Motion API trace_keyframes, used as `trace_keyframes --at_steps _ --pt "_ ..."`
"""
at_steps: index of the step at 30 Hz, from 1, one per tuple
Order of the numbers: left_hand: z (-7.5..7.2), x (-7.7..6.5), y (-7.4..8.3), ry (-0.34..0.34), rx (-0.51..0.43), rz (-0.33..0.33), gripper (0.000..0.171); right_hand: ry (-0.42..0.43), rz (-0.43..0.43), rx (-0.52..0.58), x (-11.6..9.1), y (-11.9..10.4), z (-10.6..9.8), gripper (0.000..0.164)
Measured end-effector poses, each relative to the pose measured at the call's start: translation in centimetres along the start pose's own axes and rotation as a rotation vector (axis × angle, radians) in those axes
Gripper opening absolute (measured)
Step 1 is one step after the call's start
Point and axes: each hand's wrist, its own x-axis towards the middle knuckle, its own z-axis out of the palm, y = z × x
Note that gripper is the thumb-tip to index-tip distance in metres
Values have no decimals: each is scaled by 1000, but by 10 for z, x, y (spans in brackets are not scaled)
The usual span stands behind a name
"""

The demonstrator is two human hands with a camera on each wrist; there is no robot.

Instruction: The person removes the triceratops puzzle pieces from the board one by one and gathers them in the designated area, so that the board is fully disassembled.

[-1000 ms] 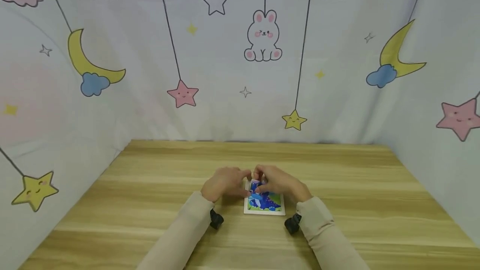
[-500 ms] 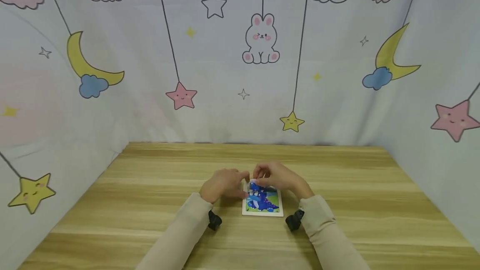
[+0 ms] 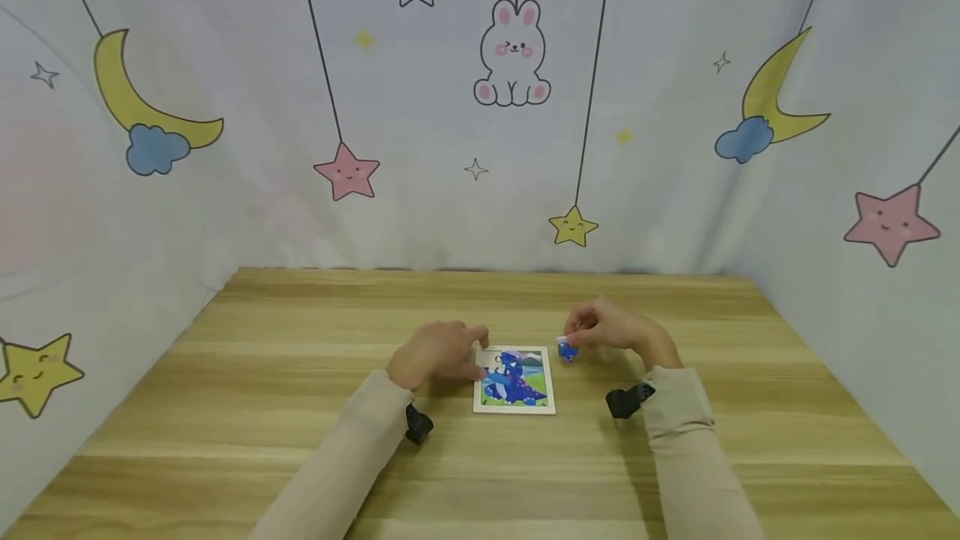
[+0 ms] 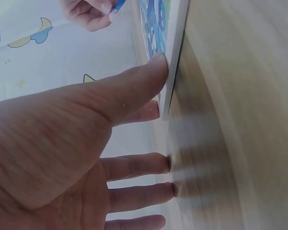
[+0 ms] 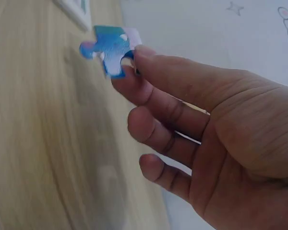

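A small square jigsaw puzzle in a white frame (image 3: 514, 411) lies mid-table, showing a blue dinosaur. Its upper-left corner is a pale gap without a piece. My left hand (image 3: 435, 357) is at the frame's left side. The left wrist view shows the left thumb (image 4: 139, 91) resting on the white edge, other fingers stretched straight toward the tabletop. Right of the frame, my right hand (image 3: 615, 332) pinches a puzzle piece (image 3: 567, 350) between thumb and index finger. In the right wrist view this piece (image 5: 110, 48) is blue with green and pale pink, held above the wood.
The wood-grain table (image 3: 480, 473) reaches to a white curtain (image 3: 420, 232) printed with stars, moons and bunnies, which encloses the back and both sides. A small black camera (image 3: 417, 423) sits on the left wrist, another black camera (image 3: 630, 400) on the right.
The right hand has lifted the puzzle piece out of the frame's upper left and carried it right, past the frame. The left hand stays at the frame's left edge. The head view has shifted slightly.
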Motion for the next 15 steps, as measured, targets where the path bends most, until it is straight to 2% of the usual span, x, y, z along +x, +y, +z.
trace_keyframes --at_steps 6,11,15 --pt "-5 -1 -2 7 4 -12 46 -13 50 -77 0 4 -3 6" --pt "-2 -1 1 -4 -11 0 46 -21 92 -94 -3 8 0 4" --pt "-1 -2 0 -7 -5 -14 47 -7 92 -98 0 7 2 4"
